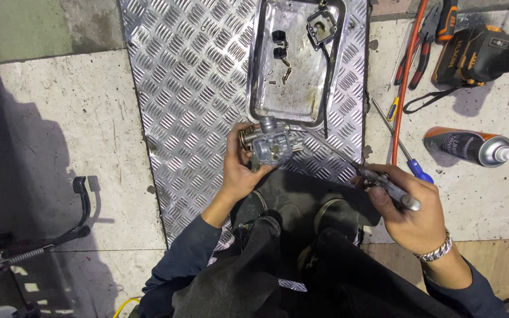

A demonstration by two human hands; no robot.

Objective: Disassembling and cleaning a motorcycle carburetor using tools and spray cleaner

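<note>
My left hand grips a small grey metal carburetor body above a diamond-pattern metal plate. My right hand holds a slim metal tool whose thin tip reaches up-left toward the carburetor. Just beyond the carburetor lies a shallow metal tray with small screws, two black pieces and a square cover part in it.
On the concrete to the right lie a spray can, a blue-handled screwdriver, red-handled pliers, an orange hose and a black-and-orange power tool. A black lever with a spring sits at the left. My knees are below.
</note>
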